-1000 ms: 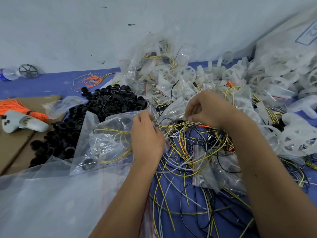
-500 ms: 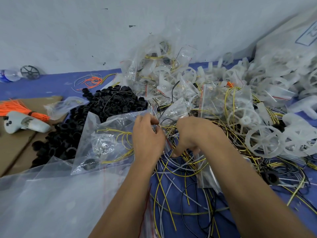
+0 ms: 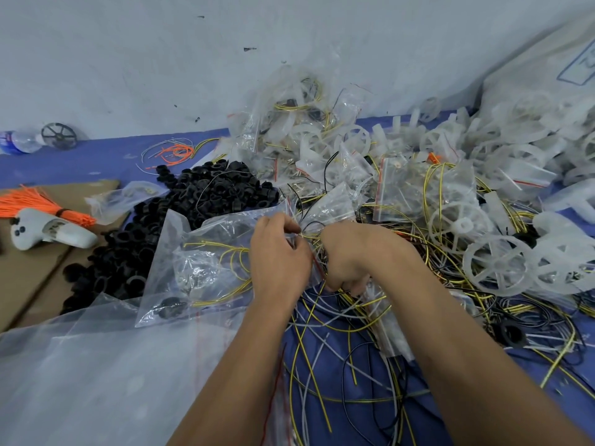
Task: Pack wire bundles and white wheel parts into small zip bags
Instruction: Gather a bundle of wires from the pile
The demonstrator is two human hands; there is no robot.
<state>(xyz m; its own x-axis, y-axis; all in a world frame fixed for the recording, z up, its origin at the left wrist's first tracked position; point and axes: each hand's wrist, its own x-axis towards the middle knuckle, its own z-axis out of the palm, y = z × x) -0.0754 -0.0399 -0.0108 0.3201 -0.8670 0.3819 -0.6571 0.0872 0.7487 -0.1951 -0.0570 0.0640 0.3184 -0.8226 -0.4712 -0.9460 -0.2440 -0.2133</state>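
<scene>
At centre, left hand point(image 3: 278, 255): pinches mouth of zip bag point(image 3: 206, 268), wires already inside.
Right hand point(image 3: 346, 255): curled around loose wires point(image 3: 338, 320).
Done: filled bags point(image 3: 289, 123) piled behind.
Left: many white wheels point(image 3: 497, 263) unpacked.

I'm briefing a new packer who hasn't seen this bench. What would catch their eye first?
Two hands meet mid-frame: the left hand pinches the mouth of a zip bag holding yellow wires, and the right hand is curled among loose wires. A heap of black rings lies left; white wheels pile up right.
</scene>
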